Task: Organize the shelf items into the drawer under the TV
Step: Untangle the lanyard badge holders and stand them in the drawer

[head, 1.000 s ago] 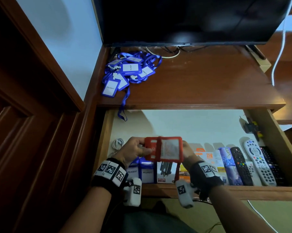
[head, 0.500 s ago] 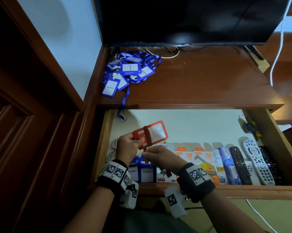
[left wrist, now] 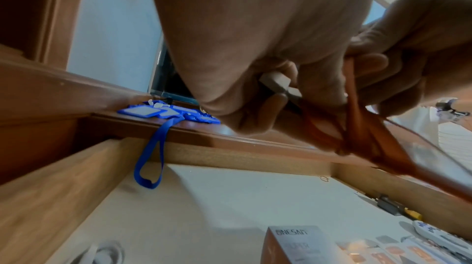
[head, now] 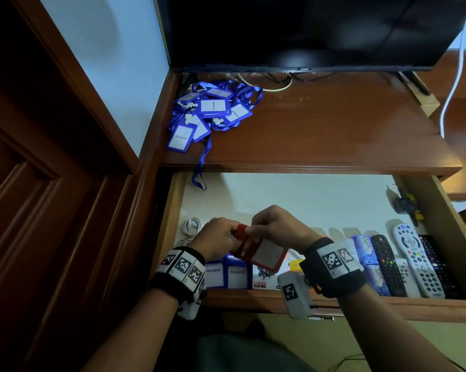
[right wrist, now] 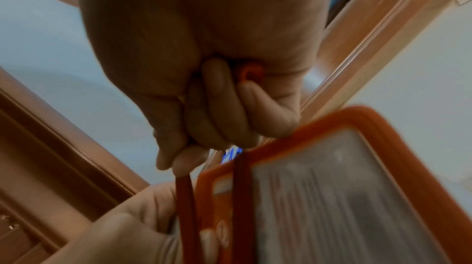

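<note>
A red badge holder with a red lanyard strap hangs over the front left of the open drawer. My left hand pinches its clip end. My right hand grips the red strap, which is wound across the holder. A heap of blue badge holders with blue lanyards lies on the shelf under the TV. Two blue holders marked PELAWAT stand at the drawer's front.
Along the drawer's front stand small boxes, a Lux soap pack and several remotes. A coiled white cable lies at the drawer's left. One blue lanyard loop hangs off the shelf edge into the drawer.
The red holder has dropped from upright above the boxes to a tilted, lower position. My right hand has risen from below it to meet my left hand at its top, with the strap.
</note>
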`<state>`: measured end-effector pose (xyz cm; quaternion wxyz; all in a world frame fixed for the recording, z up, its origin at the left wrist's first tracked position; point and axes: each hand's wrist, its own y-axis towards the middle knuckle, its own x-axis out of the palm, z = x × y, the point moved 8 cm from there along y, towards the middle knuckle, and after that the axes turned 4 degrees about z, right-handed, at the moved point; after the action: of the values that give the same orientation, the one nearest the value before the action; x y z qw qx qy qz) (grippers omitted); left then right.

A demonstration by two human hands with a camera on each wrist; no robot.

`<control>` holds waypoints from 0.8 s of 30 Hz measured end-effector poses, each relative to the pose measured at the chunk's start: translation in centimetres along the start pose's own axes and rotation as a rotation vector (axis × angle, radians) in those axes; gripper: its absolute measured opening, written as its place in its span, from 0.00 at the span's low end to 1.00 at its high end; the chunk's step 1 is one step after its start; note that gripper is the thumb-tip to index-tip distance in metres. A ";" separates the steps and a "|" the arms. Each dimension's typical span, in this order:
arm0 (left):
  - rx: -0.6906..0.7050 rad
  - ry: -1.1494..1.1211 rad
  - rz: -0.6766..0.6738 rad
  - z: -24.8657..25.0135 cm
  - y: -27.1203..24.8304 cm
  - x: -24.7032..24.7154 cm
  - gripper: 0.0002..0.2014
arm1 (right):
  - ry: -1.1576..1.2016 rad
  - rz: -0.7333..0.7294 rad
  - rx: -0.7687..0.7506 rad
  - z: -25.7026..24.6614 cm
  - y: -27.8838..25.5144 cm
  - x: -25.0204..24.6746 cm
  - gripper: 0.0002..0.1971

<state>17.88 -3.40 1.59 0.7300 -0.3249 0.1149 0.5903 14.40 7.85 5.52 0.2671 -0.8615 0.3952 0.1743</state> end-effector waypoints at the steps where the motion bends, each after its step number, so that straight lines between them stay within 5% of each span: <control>1: -0.001 0.030 -0.032 0.0 0.0 0.1 0.07 | 0.010 0.010 -0.014 0.0 0.0 -0.2 0.18; 9: -0.016 -0.390 -0.167 1.3 -0.8 -1.5 0.07 | 0.225 0.087 -0.040 0.3 -1.2 -2.0 0.18; 12: 0.061 -0.587 -0.113 2.3 -0.9 -2.8 0.09 | 0.294 0.099 -0.089 -0.2 -1.1 -2.0 0.19; 17: 0.132 -0.880 0.078 2.7 -0.4 -4.3 0.11 | 0.635 0.137 -0.044 -0.7 -0.1 -1.3 0.08; 20: 0.122 -1.007 0.160 2.1 -0.2 -4.4 0.14 | 0.594 0.158 -0.023 -0.3 0.1 0.2 0.14; 24: 0.080 -1.077 0.224 1.8 -0.5 -4.1 0.09 | 0.662 0.132 0.022 0.1 1.1 2.1 0.10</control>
<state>16.83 -5.53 5.39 0.6300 0.0650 -0.2185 0.7424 14.85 6.09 3.97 0.1218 -0.8409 0.5172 -0.1024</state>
